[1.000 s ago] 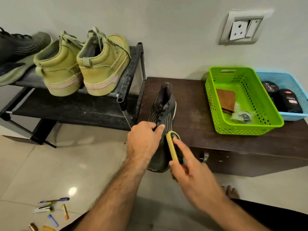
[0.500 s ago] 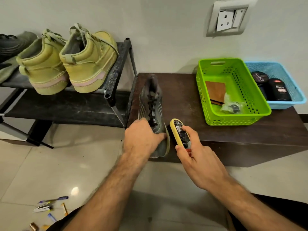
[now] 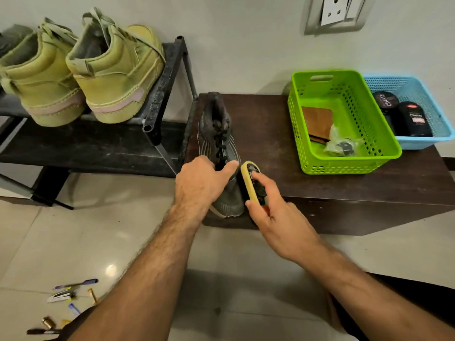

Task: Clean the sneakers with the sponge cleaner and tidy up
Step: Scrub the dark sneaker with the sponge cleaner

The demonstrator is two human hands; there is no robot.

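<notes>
Sneaker: a dark grey sneaker (image 3: 221, 153) stood on the left end of the dark wooden bench (image 3: 270, 134), toe at the front edge, heel toward the wall.
Left hand: the left hand (image 3: 200, 183) lay over the sneaker's toe half, fingers curled around its left side and thumb stretched across the laces, gripping it.
Sponge cleaner: the yellow-edged sponge cleaner (image 3: 253, 183) was pressed against the sneaker's right side near the toe, by the bench's front edge.
Right hand: the right hand (image 3: 275, 217) pinched the sponge cleaner, thumb along its yellow edge and forefinger laid on its dark back.
Green basket: a green basket (image 3: 344, 166) sat right of the middle of the bench, well apart from the sneaker; inside lay a brown wallet-like piece (image 3: 317, 121) and a crumpled clear plastic bag (image 3: 342, 143) with something dark in it.
Blue basket: a blue basket (image 3: 423, 141) stood touching the green one at the bench's right end, holding a black polish tin (image 3: 385, 99) and a black bottle (image 3: 414, 120).
Shoe rack: a black metal shoe rack (image 3: 157, 99) stood just left of the bench; two olive-yellow high-top shoes (image 3: 81, 72) rested on its upper shelf, heels outward.
Floor: pens and small oddments (image 3: 71, 294) lay scattered on the tiles at lower left.
Wall: a socket plate (image 3: 337, 13) was fixed above the bench.
</notes>
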